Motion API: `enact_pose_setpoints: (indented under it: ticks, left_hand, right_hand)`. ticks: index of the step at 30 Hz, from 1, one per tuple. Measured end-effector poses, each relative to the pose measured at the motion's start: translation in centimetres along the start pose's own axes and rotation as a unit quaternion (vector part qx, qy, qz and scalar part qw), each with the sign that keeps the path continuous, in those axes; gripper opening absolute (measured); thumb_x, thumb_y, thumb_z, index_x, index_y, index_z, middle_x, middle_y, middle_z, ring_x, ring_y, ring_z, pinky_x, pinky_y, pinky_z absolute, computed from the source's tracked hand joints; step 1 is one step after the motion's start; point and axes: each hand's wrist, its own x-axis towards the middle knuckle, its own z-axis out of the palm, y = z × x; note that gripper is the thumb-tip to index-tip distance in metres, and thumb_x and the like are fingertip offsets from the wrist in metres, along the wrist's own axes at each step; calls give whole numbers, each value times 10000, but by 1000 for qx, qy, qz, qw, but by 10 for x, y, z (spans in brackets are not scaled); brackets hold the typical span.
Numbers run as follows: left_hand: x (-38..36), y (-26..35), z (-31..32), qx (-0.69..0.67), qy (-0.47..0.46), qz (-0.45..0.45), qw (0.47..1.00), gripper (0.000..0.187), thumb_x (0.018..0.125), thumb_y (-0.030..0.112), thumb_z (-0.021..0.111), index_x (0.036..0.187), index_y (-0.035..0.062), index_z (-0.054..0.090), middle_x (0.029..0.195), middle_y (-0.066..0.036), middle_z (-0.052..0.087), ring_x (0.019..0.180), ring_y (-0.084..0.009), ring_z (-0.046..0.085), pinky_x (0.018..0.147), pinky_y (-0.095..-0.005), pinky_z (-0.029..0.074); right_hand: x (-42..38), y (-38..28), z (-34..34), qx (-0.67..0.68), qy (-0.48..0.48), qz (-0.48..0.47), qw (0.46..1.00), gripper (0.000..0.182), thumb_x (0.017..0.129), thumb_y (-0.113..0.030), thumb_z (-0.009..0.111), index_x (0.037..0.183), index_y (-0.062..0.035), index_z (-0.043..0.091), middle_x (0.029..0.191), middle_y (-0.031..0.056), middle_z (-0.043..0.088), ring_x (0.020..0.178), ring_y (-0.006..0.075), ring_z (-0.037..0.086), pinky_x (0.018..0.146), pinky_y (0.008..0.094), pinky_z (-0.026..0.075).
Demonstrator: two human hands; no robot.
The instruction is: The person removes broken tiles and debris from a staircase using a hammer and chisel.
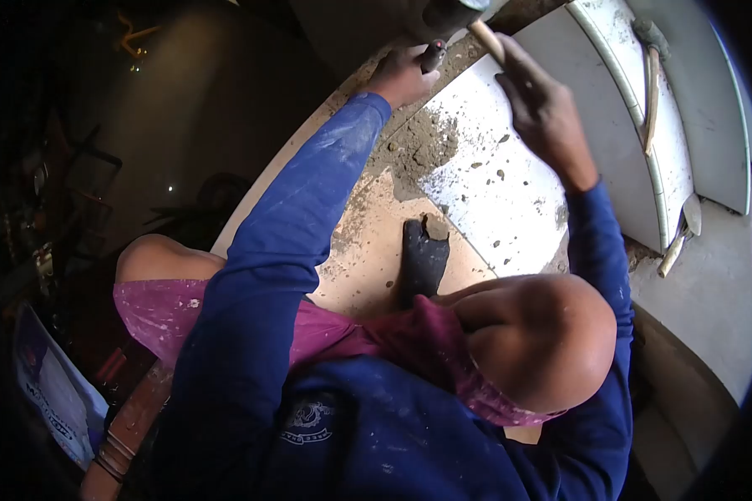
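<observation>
I squat over a white floor tile (493,175) speckled with mortar. My left hand (401,75) reaches forward in a blue sleeve and is closed around a short dark chisel (433,55) set at the tile's far edge. My right hand (543,108) grips the wooden handle of a hammer (486,37); its dark head sits at the top of the frame, just above the chisel. A patch of grey mortar rubble (418,146) lies below my left hand. My dark foot (422,259) rests on the bare tan floor (368,259).
A second wooden-handled hammer (650,92) lies on a curved white strip at the right. A trowel-like tool (681,238) rests near the strip's lower end. A grey wall (710,92) borders the right side. The left side is dark and cluttered, with a printed bag (58,392).
</observation>
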Motion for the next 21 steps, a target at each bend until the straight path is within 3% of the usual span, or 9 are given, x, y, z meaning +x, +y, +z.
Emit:
enact_pose_setpoints:
  ticks: [1, 5, 7, 8, 9, 11, 16, 17, 21]
  left_hand:
    - [2, 4, -6, 10, -3, -12, 1000, 267, 789, 253, 681, 964, 54, 645, 886, -115, 685, 849, -213, 660, 792, -341, 504]
    - [-5, 4, -5, 3, -25, -39, 999, 234, 794, 247, 671, 945, 71, 644, 874, -109, 675, 851, -235, 654, 797, -348, 501]
    - [0, 7, -9, 49, -22, -10, 999, 252, 789, 251, 676, 974, 80, 667, 896, -125, 689, 860, -252, 662, 808, -343, 501]
    - [-1, 12, -11, -22, -26, -51, 998, 269, 786, 259, 680, 978, 72, 654, 909, -139, 684, 873, -273, 658, 813, -351, 498]
    - [7, 14, -15, -12, -22, -49, 998, 277, 787, 259, 679, 987, 71, 643, 918, -137, 680, 887, -273, 655, 816, -357, 496]
    - [-4, 11, -8, -1, -37, -62, 997, 294, 790, 260, 676, 1006, 69, 623, 936, -133, 671, 915, -273, 650, 821, -369, 494]
    - [-3, 6, -7, 4, 3, -37, 999, 311, 783, 284, 688, 1024, 88, 684, 947, -133, 694, 879, -268, 670, 822, -360, 509]
    - [3, -4, -9, -9, -5, -59, 998, 324, 783, 289, 688, 1037, 88, 679, 950, -128, 694, 877, -259, 671, 825, -362, 509]
    - [8, -31, -19, -140, -27, -166, 976, 277, 784, 253, 679, 965, 45, 702, 895, -103, 706, 858, -204, 677, 747, -336, 526]
  right_hand:
    - [8, -13, -13, -3, 2, 21, 1000, 345, 941, -81, 585, 1281, -35, 557, 1026, 109, 688, 814, 127, 633, 704, 270, 512]
    - [-2, -22, 6, 69, 167, -74, 981, 350, 932, -5, 538, 1279, -48, 550, 1007, 165, 681, 878, 210, 659, 806, 294, 502]
    - [-8, 2, 12, -89, -26, 5, 996, 391, 917, -21, 567, 1305, -63, 533, 1007, 227, 676, 869, 254, 680, 806, 324, 511]
    - [-4, 11, 6, -8, -3, -2, 1000, 457, 895, -72, 617, 1338, -94, 509, 997, 286, 639, 862, 298, 692, 792, 352, 517]
    - [5, -4, -8, -20, -20, 6, 1000, 446, 908, -69, 611, 1340, -67, 502, 1043, 250, 662, 903, 253, 687, 816, 316, 513]
    - [10, -30, -5, 101, 117, -49, 987, 437, 920, -65, 602, 1341, -29, 489, 1097, 207, 672, 937, 201, 671, 816, 286, 512]
    - [9, -4, 7, -29, 12, -17, 999, 433, 891, -97, 616, 1313, -104, 522, 905, 262, 640, 783, 388, 675, 679, 405, 520]
    - [12, -6, -11, -65, -36, 4, 997, 428, 887, -96, 626, 1304, -102, 533, 902, 261, 641, 788, 379, 679, 647, 394, 520]
    - [4, -29, -7, 23, 67, 12, 997, 433, 910, -123, 624, 1326, -58, 519, 1009, 203, 680, 901, 247, 681, 765, 326, 518]
